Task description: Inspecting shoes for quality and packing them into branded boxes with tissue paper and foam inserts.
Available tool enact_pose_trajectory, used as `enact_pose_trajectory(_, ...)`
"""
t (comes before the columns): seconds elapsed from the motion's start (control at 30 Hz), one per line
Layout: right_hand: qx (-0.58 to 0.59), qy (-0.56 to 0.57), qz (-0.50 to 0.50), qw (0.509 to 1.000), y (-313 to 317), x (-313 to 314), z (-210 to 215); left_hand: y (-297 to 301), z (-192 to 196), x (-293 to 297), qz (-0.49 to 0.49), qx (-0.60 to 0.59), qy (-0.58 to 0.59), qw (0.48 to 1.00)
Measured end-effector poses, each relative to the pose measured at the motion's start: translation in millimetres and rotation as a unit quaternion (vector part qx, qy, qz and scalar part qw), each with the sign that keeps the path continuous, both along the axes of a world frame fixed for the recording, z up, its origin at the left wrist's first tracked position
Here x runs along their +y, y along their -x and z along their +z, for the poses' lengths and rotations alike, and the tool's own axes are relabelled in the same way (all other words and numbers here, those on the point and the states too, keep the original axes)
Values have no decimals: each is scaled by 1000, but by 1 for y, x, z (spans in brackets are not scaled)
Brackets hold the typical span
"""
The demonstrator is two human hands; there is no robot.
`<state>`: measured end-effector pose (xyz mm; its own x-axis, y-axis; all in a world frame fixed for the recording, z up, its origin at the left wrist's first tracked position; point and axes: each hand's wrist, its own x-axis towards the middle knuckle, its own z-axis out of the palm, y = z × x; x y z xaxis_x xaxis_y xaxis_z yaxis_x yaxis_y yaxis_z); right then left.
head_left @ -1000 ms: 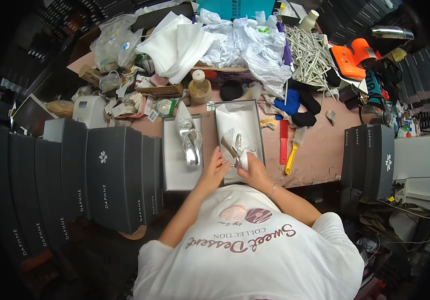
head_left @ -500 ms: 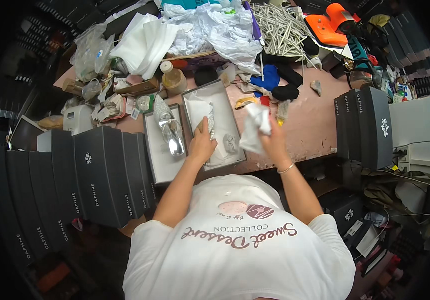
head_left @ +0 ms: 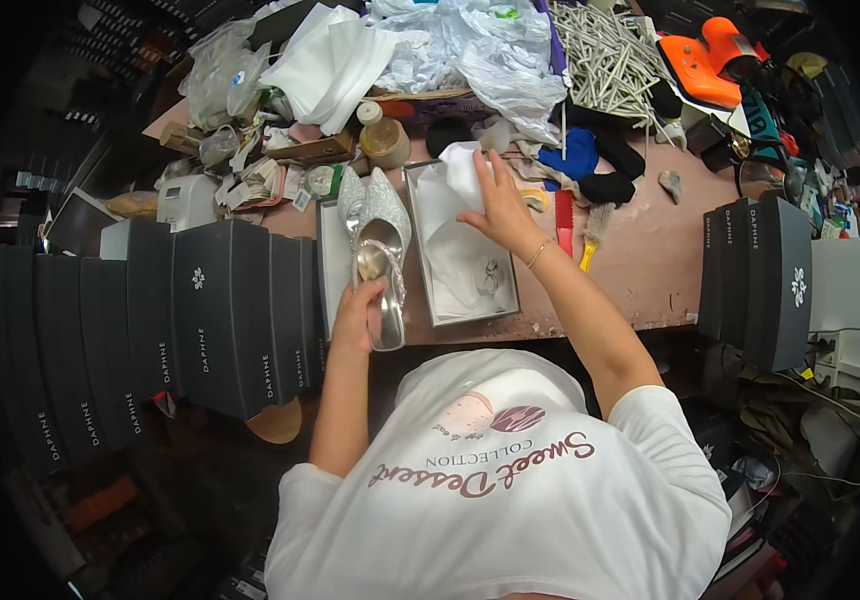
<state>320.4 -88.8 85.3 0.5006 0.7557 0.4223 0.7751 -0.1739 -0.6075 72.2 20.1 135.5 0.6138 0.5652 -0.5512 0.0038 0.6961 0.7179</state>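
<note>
My left hand (head_left: 355,318) grips a silver, pointed, glittery shoe (head_left: 384,215) by its heel end, tilted over a shallow grey box part (head_left: 334,245). A second silver shoe (head_left: 351,195) shows partly behind it. To the right, an open grey shoe box (head_left: 510,298) holds white tissue paper (head_left: 450,255) and a small crumpled clear packet (head_left: 491,277). At the far end of this box, my right hand (head_left: 503,205) has its fingers spread against a white wad of paper (head_left: 462,172); they look open, not wrapped round it.
Dark shoe boxes (head_left: 225,315) stand in a row on the left, with several more (head_left: 765,270) on the right. A red comb-like tool (head_left: 564,222) and a yellow-handled brush (head_left: 595,238) lie right of the open box. Behind stand a bottle (head_left: 384,137) and thin pale sticks (head_left: 605,65).
My left hand has lifted the shoe out of the right box and moved it left. My right hand has brought the white paper to the box's far end and spread its fingers.
</note>
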Motion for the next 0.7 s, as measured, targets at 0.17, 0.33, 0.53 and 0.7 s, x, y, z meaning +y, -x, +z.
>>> enact_pose_trajectory(0.17, 107, 367, 246, 891, 32, -2, -4, 26, -30, -21, 35, -33, 103, 994)
enact_pose_trajectory(0.33, -146, 283, 168, 933, 72, -35, -86, 31, -35, -26, 22, -59, 121, 991)
enact_pose_trajectory(0.53, -169, 384, 239, 876, 84, -24, -73, 3, -36, -23, 27, -74, 158, 984)
enact_pose_trajectory(0.7, -178, 365, 223, 886, 53, -18, -38, -5, -27, -17, 4, -91, 167, 982)
